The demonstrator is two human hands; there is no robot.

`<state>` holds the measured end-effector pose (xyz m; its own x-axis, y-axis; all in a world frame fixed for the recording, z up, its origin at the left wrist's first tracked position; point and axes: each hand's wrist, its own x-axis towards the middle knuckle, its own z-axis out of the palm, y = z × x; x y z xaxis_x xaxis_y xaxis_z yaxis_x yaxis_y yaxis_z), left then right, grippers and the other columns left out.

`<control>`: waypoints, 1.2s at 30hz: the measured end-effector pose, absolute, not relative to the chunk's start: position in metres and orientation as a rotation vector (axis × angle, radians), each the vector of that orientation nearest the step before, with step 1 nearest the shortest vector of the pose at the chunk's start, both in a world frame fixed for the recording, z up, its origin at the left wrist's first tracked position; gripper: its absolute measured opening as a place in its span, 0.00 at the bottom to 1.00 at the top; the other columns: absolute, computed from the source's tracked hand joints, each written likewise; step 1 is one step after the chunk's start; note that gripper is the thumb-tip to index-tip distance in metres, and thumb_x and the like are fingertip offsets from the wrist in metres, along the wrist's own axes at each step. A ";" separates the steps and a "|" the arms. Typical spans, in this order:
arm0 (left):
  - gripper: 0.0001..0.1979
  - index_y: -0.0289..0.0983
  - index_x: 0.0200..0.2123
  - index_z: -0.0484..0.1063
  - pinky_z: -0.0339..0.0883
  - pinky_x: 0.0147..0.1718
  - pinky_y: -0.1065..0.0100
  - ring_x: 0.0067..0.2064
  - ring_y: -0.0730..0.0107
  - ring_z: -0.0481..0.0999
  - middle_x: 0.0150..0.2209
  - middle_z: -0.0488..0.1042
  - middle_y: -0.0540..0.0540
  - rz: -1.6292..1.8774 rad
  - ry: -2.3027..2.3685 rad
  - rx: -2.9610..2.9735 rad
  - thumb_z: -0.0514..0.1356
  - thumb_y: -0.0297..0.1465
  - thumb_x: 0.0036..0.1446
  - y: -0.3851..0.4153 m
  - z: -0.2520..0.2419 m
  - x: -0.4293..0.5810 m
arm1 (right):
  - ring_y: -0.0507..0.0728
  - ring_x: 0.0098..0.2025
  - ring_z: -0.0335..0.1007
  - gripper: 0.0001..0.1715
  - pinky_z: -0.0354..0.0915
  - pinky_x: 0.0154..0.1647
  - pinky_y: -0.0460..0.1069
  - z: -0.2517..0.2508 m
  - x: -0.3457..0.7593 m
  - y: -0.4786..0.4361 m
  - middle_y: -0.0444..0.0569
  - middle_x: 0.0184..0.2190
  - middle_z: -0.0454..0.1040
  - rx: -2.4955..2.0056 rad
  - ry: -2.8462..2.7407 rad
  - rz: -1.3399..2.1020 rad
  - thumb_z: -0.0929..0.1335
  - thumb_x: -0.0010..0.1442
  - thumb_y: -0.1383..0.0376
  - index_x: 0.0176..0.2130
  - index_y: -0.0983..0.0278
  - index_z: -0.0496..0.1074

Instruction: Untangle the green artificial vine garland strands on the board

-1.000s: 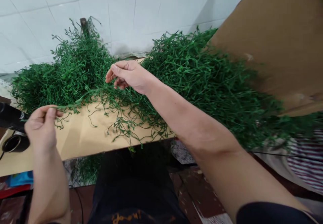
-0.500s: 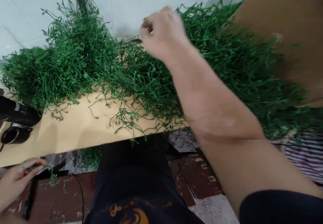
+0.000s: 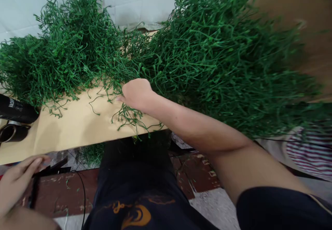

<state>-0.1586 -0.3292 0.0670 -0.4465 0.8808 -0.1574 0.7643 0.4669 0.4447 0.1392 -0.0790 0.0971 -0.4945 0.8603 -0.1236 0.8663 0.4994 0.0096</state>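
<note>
R hand [image 3: 136,93] is curled over tangled, wiry green stems [image 3: 207,53] w/ knobby tips, heaped on a smooth tan cardboard sheet [image 3: 75,119], fingertips hidden so can't tell its grip, & L hand [image 3: 19,180], thumb nr bent fingers, is by the sheet's front edge, hold unclear.

1. Dark navy cloth top [image 3: 141,185], its front marked with blurry orange script lettering [image 3: 117,207] and an orange crescent-like print [image 3: 144,217].
2. Short dark navy fabric sleeve [image 3: 269,205] on the right arm [image 3: 197,126].
3. Bare left hand [image 3: 19,180]; bare right hand [image 3: 136,93].
</note>
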 end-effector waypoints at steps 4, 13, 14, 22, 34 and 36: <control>0.18 0.38 0.35 0.75 0.71 0.45 0.58 0.39 0.61 0.77 0.38 0.79 0.44 0.726 2.034 1.507 0.56 0.46 0.52 -0.260 0.069 -0.094 | 0.63 0.44 0.72 0.18 0.65 0.40 0.53 0.082 0.136 -0.059 0.62 0.39 0.75 1.501 2.723 -0.213 0.63 0.59 0.61 0.39 0.71 0.75; 0.24 0.34 0.46 0.68 0.66 0.46 0.62 0.43 0.65 0.74 0.42 0.75 0.39 1.226 1.427 1.635 0.57 0.46 0.54 -0.133 0.030 0.027 | 0.47 0.24 0.59 0.19 0.55 0.25 0.44 0.101 0.150 -0.039 0.43 0.16 0.63 1.604 3.056 -1.788 0.67 0.58 0.61 0.20 0.66 0.63; 0.22 0.34 0.41 0.70 0.67 0.41 0.65 0.36 0.68 0.74 0.34 0.76 0.42 1.204 1.380 1.605 0.54 0.47 0.56 -0.128 0.032 0.031 | 0.46 0.22 0.57 0.19 0.54 0.23 0.43 0.101 0.150 -0.037 0.43 0.16 0.63 1.598 2.981 -1.984 0.67 0.58 0.60 0.20 0.66 0.63; 0.25 0.37 0.26 0.64 0.43 0.18 0.70 0.18 0.79 0.50 0.15 0.50 0.56 1.278 1.215 1.356 0.49 0.54 0.55 -0.131 0.034 0.042 | 0.44 0.18 0.58 0.20 0.57 0.20 0.41 0.102 0.152 -0.027 0.41 0.18 0.66 1.603 2.154 -2.992 0.64 0.60 0.54 0.24 0.65 0.61; 0.26 0.37 0.21 0.60 0.53 0.25 0.69 0.23 0.75 0.58 0.19 0.59 0.51 1.076 1.231 1.638 0.43 0.50 0.60 -0.167 0.036 0.074 | 0.43 0.14 0.38 0.21 0.39 0.14 0.40 0.112 0.154 0.009 0.35 0.14 0.46 1.992 1.790 -3.379 0.57 0.65 0.58 0.23 0.63 0.49; 0.25 0.37 0.21 0.61 0.56 0.28 0.69 0.25 0.73 0.62 0.21 0.62 0.49 0.883 1.190 1.854 0.40 0.46 0.62 -0.178 0.038 0.077 | 0.44 0.14 0.37 0.22 0.40 0.14 0.40 0.120 0.167 0.020 0.36 0.14 0.45 2.020 1.874 -3.408 0.57 0.65 0.57 0.22 0.62 0.48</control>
